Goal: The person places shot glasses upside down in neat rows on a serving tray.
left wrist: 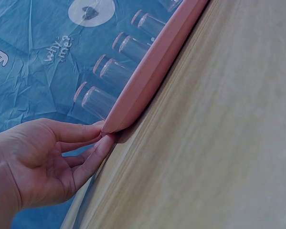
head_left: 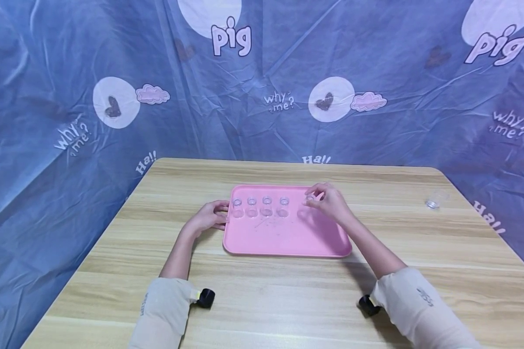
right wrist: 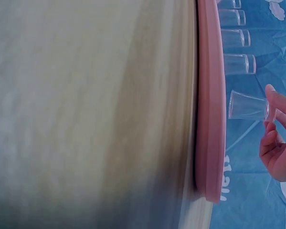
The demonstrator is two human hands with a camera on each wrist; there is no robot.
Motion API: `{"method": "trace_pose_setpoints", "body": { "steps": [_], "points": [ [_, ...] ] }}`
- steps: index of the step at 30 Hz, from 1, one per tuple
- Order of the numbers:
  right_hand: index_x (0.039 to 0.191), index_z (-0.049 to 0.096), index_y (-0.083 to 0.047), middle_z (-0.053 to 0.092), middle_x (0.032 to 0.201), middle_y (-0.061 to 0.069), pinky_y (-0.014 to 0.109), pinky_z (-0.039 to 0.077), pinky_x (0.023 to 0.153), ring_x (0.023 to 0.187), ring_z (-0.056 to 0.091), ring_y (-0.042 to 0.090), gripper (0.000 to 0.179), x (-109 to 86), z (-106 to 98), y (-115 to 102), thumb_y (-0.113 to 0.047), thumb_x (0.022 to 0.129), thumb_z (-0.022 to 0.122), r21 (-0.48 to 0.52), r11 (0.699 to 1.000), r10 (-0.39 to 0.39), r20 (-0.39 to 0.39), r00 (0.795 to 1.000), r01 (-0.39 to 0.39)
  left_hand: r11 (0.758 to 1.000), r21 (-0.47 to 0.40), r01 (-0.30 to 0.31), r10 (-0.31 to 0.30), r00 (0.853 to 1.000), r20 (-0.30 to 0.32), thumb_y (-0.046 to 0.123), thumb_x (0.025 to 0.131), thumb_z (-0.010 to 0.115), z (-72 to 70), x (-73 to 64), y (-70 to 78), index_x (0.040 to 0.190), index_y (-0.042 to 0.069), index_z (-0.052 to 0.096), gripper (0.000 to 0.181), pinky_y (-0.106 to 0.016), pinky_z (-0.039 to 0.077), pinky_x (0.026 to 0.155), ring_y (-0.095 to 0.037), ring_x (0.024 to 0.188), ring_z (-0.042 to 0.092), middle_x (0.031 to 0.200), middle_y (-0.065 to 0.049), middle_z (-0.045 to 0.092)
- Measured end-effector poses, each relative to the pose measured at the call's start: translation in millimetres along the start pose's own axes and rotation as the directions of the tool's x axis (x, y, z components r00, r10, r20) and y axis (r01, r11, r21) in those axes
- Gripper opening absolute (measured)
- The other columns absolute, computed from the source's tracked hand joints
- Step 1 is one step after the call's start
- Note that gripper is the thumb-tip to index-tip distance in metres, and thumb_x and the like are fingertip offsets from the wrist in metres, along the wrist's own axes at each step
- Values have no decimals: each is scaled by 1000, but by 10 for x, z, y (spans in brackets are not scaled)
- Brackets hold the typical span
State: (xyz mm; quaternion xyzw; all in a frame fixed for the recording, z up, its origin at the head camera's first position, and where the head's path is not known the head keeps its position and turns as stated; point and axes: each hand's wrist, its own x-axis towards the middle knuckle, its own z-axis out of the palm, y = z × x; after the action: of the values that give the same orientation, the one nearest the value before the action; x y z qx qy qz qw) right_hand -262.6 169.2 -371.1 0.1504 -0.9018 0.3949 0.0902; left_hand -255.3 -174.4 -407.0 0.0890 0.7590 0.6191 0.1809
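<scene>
A pink tray (head_left: 284, 242) lies on the table. Several small clear glasses (head_left: 267, 206) stand upside down in a row along its back left part. My right hand (head_left: 329, 201) pinches another clear glass (right wrist: 248, 106) by its base, with the wide rim facing down over the tray. In the right wrist view a small gap shows between that rim and the tray's edge, so contact is not visible. At the tray's left side, my left hand (left wrist: 42, 162) holds the tray's rim (left wrist: 126, 112) between thumb and fingertips.
One more clear glass (head_left: 434, 199) stands apart on the wooden table (head_left: 262, 291), near its right edge. A blue printed cloth (head_left: 262, 126) hangs behind and beside the table. Black wrist cameras (head_left: 206, 298) stick out from both sleeves.
</scene>
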Motion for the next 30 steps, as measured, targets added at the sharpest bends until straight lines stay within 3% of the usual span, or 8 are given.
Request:
{"method": "trace_pose_setpoints", "body": {
  "steps": [11,30],
  "points": [
    [85,68,-1,58,78,8,28,46,59,73,51,23,18,23,152,4,-1,69,76,-13,996,-87,-8,996,87,1000,2,16,-16,1000,-9,-14,83,46,2,7,-8,136,-12,29,55,-36,57,73,-24,84,58,125,-30,41],
    [91,68,-3,58,84,8,30,46,63,76,53,23,20,39,184,-31,-3,72,73,-33,999,-3,43,999,4,1000,4,15,-15,1000,-8,-12,83,48,6,-12,12,136,-12,29,56,-36,57,73,-25,85,59,125,-30,41]
  ]
}}
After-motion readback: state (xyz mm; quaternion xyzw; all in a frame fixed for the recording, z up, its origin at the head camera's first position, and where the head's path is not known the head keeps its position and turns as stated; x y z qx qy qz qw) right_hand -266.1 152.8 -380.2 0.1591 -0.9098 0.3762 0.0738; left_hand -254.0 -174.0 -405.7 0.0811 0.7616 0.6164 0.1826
